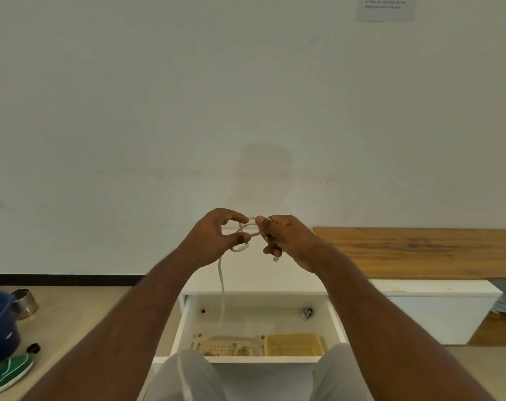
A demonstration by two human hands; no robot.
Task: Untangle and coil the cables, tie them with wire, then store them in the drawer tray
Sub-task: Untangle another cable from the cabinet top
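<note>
While both hands work at chest height over the open drawer [185, 322], a pale cable [246, 231] loops between them. Left hand [217, 238] pinches one side of the loop, thumb and forefinger curled on it. Right hand [283, 238] pinches the other side, a short end hanging just below its fingers. Held apart this way, likely to open the knot and see the crossings. From the left grip a long tail drops straight down toward the drawer and across the lap.

Directly below the grip: a perforated tray [217, 347] with pale coiled cables in it, and beside it, under the right hand, a yellow tray [293, 344] that looks bare. Untangling appears under way; coiling not yet done.
</note>
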